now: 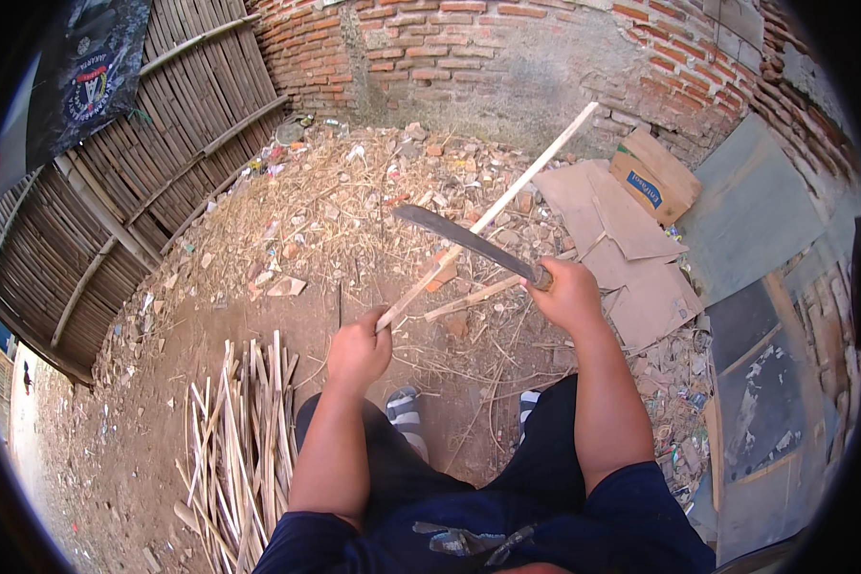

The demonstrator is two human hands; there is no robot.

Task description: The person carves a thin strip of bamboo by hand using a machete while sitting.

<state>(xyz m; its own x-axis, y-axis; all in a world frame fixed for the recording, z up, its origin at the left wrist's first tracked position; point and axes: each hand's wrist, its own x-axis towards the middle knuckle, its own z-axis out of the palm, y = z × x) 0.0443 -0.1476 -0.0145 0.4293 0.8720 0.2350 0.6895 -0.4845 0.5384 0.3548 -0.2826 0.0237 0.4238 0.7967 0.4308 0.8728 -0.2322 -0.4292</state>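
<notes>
My left hand (359, 352) is closed around the near end of a long, pale strip of split wood or bamboo (524, 179), which slants up and away to the right. In my right hand (566, 293) is the handle of a machete (464, 236), its dark, broad blade pointing to the left. The blade crosses the strip near its middle; whether the two touch, I cannot tell. Another pale stick (469, 298) lies on the ground beyond my feet, between my hands.
A pile of split strips (244, 450) lies left of my legs. Rubble and straw (297, 215) cover the ground ahead, up to a brick wall (430, 48). Flattened cardboard (631, 287), a cardboard box (655, 177) and grey sheets (756, 215) are on the right. A bamboo wall (124, 163) rises on the left.
</notes>
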